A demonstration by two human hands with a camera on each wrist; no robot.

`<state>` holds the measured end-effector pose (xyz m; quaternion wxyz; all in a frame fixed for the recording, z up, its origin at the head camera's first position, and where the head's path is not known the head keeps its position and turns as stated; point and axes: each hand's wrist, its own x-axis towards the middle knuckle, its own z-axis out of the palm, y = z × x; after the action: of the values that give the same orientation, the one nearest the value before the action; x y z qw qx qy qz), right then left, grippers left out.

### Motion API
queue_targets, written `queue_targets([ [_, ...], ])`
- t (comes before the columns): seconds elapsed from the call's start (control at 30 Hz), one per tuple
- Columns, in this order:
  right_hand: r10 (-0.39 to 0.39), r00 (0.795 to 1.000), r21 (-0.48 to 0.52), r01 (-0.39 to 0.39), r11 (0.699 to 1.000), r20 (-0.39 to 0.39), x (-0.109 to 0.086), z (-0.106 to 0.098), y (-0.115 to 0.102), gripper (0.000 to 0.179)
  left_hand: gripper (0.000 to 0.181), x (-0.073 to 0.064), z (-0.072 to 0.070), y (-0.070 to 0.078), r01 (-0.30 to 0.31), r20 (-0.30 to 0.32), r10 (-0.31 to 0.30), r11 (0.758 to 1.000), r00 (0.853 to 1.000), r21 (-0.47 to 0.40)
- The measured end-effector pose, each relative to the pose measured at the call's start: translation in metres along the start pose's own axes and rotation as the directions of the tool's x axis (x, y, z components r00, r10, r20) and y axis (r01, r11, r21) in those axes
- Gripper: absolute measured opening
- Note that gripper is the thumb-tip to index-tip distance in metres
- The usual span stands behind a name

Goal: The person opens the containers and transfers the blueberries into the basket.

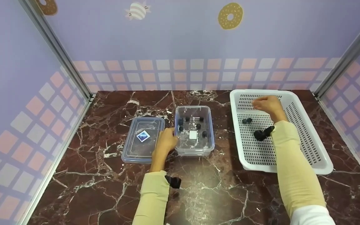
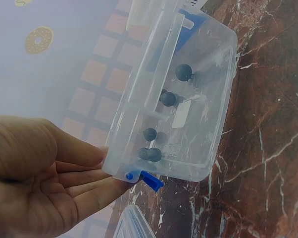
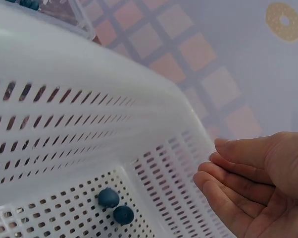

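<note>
My left hand [image 1: 168,139] holds the left side of a clear plastic container [image 1: 195,153], thumb and fingers at its edge near a blue clip [image 2: 151,181]. Several blueberries [image 2: 183,72] lie scattered on the container's floor around a white square [image 1: 193,134]. Over the far part of a white perforated basket [image 1: 234,128] hovers my right hand [image 1: 269,106]. Its fingers [image 3: 221,191] are loosely bent, and nothing shows between them. Two blueberries [image 3: 108,197] lie together on the basket floor, below that hand and apart from it.
A clear lid [image 1: 133,148] with a blue diamond label [image 1: 143,136] lies flat left of the container. Patterned panels [image 1: 180,34] enclose the back and both sides of the marbled tabletop [image 1: 105,187]. Dark wrist cameras [image 1: 174,182] sit on both forearms.
</note>
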<state>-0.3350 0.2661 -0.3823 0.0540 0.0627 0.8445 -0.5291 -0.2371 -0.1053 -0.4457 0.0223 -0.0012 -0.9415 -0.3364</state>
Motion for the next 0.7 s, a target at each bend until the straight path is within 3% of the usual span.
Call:
queue_targets([
  [0.17,-0.033,0.999,-0.001,0.033,0.999,-0.009,-0.002,0.005,-0.015,0.043,0.029,-0.001,-0.001,0.002,0.003,0.001,-0.003,1.000,1.000,-0.004],
  [0.2,-0.036,0.999,-0.001,0.036,0.999,-0.012,-0.003,0.006,-0.018,0.043,0.028,-0.006,-0.008,0.010,0.014,0.007,-0.014,1.000,1.000,-0.005],
  [0.5,-0.077,0.997,-0.036,0.077,0.996,0.001,-0.004,0.023,-0.039,0.037,0.029,-0.006,-0.007,0.011,0.036,0.015,-0.035,0.999,0.999,-0.016],
  [0.7,-0.102,0.995,-0.062,0.102,0.993,0.003,-0.005,0.039,-0.050,0.034,0.024,-0.006,-0.009,0.010,0.013,0.001,-0.013,1.000,1.000,-0.009],
])
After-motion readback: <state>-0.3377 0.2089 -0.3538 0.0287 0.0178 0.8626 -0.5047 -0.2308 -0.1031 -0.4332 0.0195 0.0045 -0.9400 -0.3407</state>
